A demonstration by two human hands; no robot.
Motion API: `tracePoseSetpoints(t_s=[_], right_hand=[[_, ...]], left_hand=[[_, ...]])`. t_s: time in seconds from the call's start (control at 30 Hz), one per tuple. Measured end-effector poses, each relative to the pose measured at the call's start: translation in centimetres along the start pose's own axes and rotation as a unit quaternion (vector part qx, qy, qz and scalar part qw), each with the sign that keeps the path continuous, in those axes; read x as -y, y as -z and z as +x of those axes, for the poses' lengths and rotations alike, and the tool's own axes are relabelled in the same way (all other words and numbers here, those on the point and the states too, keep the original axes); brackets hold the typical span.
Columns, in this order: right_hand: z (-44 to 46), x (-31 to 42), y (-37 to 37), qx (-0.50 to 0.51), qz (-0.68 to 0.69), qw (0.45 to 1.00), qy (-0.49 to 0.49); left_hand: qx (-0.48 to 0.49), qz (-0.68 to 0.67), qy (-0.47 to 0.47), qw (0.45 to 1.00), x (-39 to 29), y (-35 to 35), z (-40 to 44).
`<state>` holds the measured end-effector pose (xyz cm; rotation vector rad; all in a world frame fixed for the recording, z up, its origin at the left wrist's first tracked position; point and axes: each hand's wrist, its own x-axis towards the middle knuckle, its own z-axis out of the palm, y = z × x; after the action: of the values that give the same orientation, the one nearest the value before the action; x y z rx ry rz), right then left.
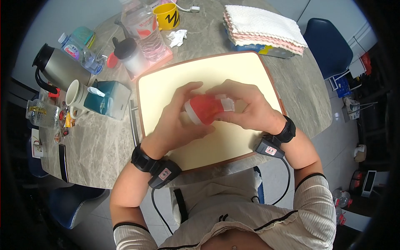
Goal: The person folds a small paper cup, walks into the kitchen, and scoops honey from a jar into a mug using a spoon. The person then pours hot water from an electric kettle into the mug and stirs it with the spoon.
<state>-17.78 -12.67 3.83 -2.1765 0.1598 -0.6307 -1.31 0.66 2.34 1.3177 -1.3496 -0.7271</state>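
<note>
Above the cream board [200, 154], a small red item with a white band and a whitish tip [205, 110] is between my hands. It is slightly blurred, and its exact kind is unclear. My right hand [246, 104] pinches the whitish tip between thumb and fingers. Curved around the banded end, my left hand [177, 114] has its thumb and fingers spread apart. Whether the left palm touches the item is hard to see. Each wrist wears a black strap with a small cabled box.
Left of the board stand a tissue box [109, 100], stacked cups [75, 95], a steel jug [62, 64] and a lidded pitcher [132, 54]. Behind are a large water bottle [146, 31] and a yellow mug [167, 17]. Folded towels [263, 26] lie on a box at back right.
</note>
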Motion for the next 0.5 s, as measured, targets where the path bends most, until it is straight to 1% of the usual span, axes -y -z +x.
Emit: tracePoseSetpoints(t_s=[0.03, 0.13, 0.23, 0.3, 0.37, 0.43, 0.5], right_hand=[[0.01, -0.04, -0.08, -0.007, -0.001, 1.0, 0.004], [0.04, 0.13, -0.11, -0.013, -0.012, 1.0, -0.006], [0.03, 0.09, -0.07, -0.012, -0.023, 1.0, -0.005], [-0.11, -0.14, 0.03, -0.002, -0.039, 0.999, -0.009], [-0.22, -0.15, 0.06, 0.009, -0.026, 0.999, -0.043], [-0.4, 0.17, -0.12, 0.019, 0.021, 0.994, -0.104], [-0.5, 0.31, -0.15, 0.022, 0.056, 0.991, -0.123]], left_hand=[[-0.01, 0.038, -0.027, 0.999, -0.02, -0.07, 0.0], [0.034, 0.092, -0.084, 0.992, 0.57, 0.57, 0.15], [0.044, 0.128, -0.145, 0.98, 0.56, 0.76, 0.43], [0.045, 0.122, -0.128, 0.983, 0.5, 0.78, 0.38], [0.033, 0.115, -0.119, 0.986, 0.55, 0.66, 0.35], [0.01, 0.106, -0.119, 0.987, 0.76, 0.37, 0.3], [0.026, 0.106, -0.102, 0.989, 0.45, 0.44, 0.1]])
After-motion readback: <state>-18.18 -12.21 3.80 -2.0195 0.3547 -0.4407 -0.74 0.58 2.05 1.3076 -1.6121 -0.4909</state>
